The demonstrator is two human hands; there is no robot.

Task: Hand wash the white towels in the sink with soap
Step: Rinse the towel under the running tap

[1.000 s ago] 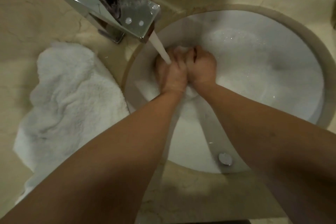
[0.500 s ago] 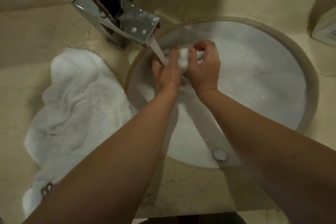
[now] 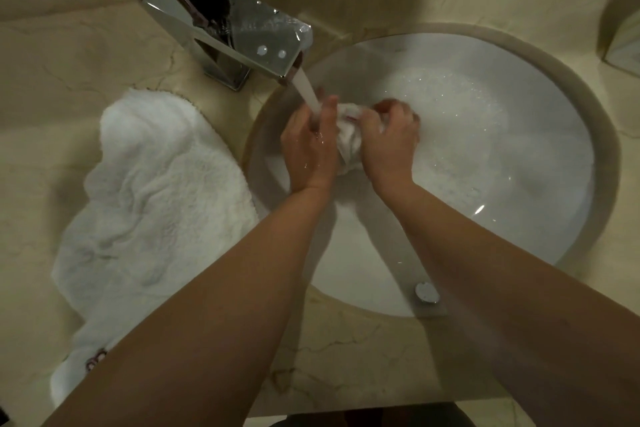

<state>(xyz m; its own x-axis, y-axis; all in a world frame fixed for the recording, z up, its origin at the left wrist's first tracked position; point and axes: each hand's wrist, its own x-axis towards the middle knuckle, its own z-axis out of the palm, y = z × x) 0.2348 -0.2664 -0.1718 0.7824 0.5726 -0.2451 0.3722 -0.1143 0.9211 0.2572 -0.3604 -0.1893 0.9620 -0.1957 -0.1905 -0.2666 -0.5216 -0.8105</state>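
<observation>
My left hand (image 3: 310, 146) and my right hand (image 3: 389, 139) are both over the round white sink (image 3: 540, 204), with a small wet white towel (image 3: 348, 139) bunched between them. The grip of my right hand is clenched round the towel's upper end, fingers curled over it. My left hand presses against the towel's other side with the thumb up; its fingers are hidden behind the cloth, so I cannot tell how firmly it grasps. A stream of water (image 3: 308, 92) runs from the square chrome tap (image 3: 228, 28) onto my left hand, just beside the towel. Soapy foam (image 3: 460, 121) floats in the basin to the right of my hands. A second, larger white towel (image 3: 149, 204) lies crumpled on the beige marble worktop (image 3: 346, 357), left of the sink, its edge touching the rim.
</observation>
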